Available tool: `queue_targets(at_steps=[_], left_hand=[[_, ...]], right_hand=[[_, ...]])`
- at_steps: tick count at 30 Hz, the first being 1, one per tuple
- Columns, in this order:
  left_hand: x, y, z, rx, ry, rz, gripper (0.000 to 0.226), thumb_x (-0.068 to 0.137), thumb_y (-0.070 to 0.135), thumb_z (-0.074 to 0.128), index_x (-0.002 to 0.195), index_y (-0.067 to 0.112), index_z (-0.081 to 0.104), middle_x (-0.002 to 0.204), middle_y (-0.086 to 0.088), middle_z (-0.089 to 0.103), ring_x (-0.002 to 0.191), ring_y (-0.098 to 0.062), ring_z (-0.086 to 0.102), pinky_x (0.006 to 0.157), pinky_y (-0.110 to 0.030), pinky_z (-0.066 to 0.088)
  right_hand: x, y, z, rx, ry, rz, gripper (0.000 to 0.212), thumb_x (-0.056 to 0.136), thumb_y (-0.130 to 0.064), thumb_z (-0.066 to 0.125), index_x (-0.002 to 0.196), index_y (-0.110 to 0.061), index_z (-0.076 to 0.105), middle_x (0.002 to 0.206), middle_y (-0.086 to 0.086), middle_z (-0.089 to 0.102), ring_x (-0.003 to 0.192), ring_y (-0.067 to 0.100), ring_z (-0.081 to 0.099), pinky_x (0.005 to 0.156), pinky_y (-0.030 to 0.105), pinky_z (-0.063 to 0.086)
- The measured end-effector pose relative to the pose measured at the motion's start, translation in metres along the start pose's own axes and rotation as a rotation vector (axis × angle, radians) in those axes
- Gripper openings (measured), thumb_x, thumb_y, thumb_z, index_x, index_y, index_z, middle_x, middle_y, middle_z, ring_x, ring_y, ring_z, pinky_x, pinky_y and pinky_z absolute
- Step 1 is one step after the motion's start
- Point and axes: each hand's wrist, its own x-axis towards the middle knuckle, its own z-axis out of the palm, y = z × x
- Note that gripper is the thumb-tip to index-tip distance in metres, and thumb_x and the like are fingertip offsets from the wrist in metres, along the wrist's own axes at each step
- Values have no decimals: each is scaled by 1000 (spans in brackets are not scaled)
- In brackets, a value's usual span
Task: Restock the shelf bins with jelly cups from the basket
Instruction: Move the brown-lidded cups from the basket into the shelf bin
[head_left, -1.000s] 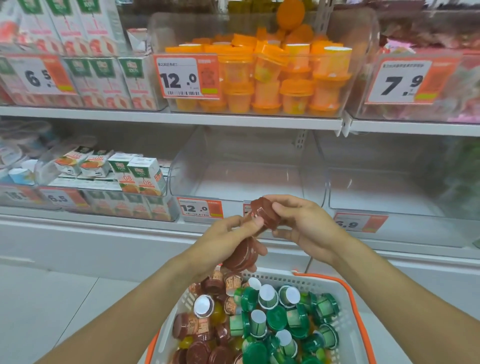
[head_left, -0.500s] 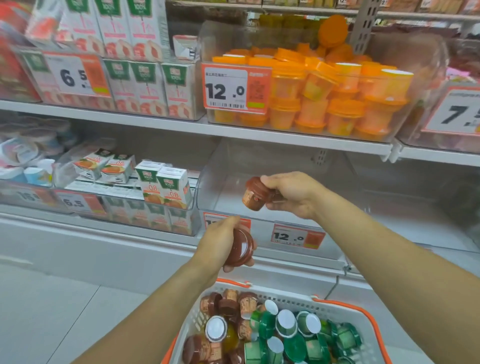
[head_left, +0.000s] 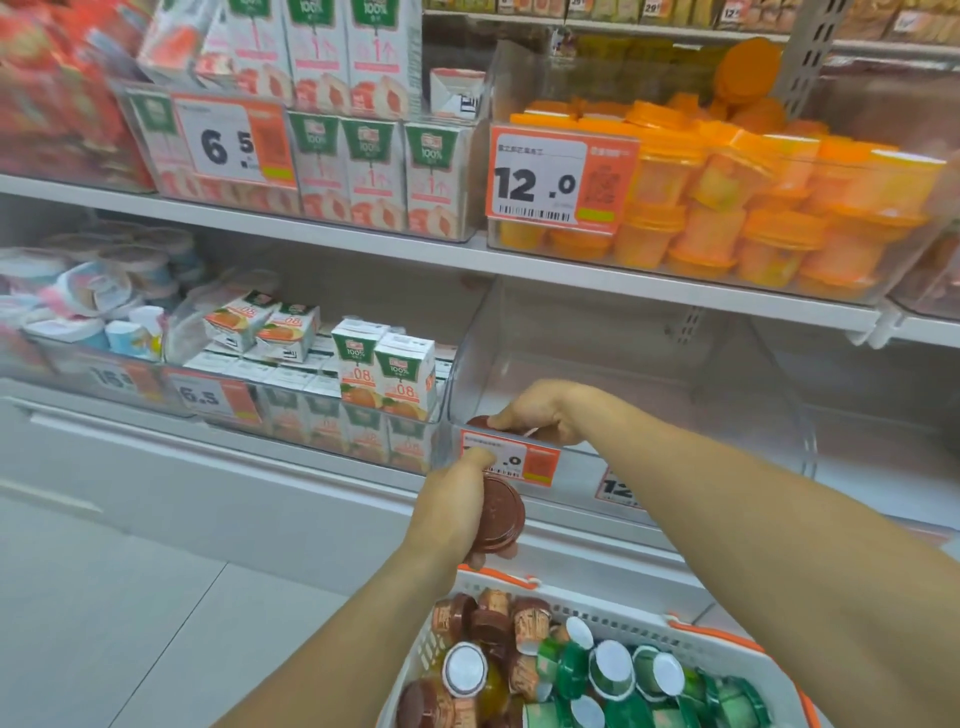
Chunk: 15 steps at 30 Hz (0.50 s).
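Two brown-lidded jelly cups: one (head_left: 501, 514) gripped in left hand (head_left: 457, 506) above basket (head_left: 613, 618); other (head_left: 485, 423) held by right hand (head_left: 540, 413) inside clear bin (head_left: 675, 374).

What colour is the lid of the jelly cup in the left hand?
Dark brown: the jelly cup gripped by the left hand, head view.

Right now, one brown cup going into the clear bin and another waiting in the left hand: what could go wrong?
1. The right hand lowers a brown cup just behind the bin's front wall; it could clip the wall and drop outside.
2. The left hand holds its brown cup lid-sideways over the basket rim; a slip might send it to the floor.
3. The bin's floor looks bare and smooth, so a released cup may tip or roll.
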Motion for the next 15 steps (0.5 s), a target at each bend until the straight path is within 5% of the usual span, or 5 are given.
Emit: queue_targets(at_steps=[7,9,12,15], left_hand=[[-10,1,-5,-243,-34,-52,29,100,31,49,111,8,61,90,-18,67,74,-40,68,39,-28,46],[-12,2,-5,-351,-15,-78,29,101,32,54,108,5,61,98,-21,63,90,-44,68,46,-33,56],[-18,7,-1,-462,-27,-92,29,101,33,56,107,5,62,101,-17,65,105,-45,66,55,-39,62],[-28,14,5,-491,-53,-77,29,102,34,53,107,6,61,101,-19,63,93,-46,70,53,-39,61]], right_hand=[[-19,3,-3,-104,45,-70,35,90,-30,73,110,-2,65,108,16,72,82,24,68,75,35,56],[-28,5,-8,-198,192,-203,36,92,-31,70,108,0,64,104,17,72,89,27,70,77,37,58],[-59,10,-16,-133,455,-522,24,93,-24,65,93,0,68,80,12,73,71,23,69,65,38,60],[-106,24,-16,-129,290,-638,30,92,-33,69,92,-3,68,74,6,72,58,17,66,51,30,52]])
